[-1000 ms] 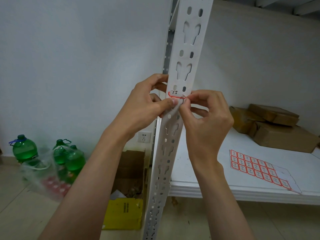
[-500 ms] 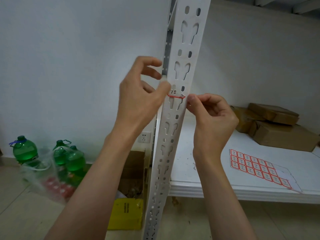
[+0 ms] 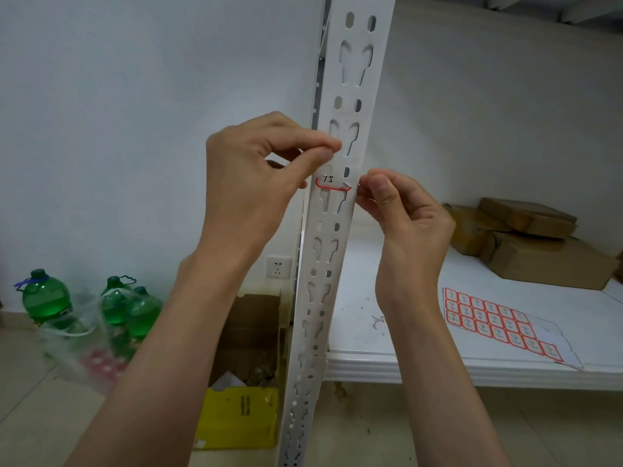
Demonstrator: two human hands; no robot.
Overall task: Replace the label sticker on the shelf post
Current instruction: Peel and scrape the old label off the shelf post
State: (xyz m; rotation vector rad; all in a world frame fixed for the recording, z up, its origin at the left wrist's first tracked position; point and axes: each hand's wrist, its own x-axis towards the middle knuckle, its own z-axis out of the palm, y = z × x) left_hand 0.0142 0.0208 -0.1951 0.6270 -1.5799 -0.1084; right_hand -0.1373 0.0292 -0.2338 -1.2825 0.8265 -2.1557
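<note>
Risk: label sticker point(image 3: 332, 183) tears or leaves scraps on the shelf post point(image 3: 340, 203) if peeled too fast, or pulled from just one corner; adhesive looks stuck flat. Nail could also slip off the edge.

Sticker: small white label w/ red border, handwritten "27" seen upside down, stuck across post face betw. two slot rows, lower-right corner lifted a bit.

Left hand point(image 3: 256, 176): thumb + index fingers pinched together at post's left edge just above sticker, looks like gripping sticker's upper-left edge, can't confirm. Right hand point(image 3: 401, 210): fingers curled, tips at sticker's right corner, touching it; grasp not clear. Spare label sheet point(image 3: 499, 321) lies on shelf board point(image 3: 387, 362).
</note>
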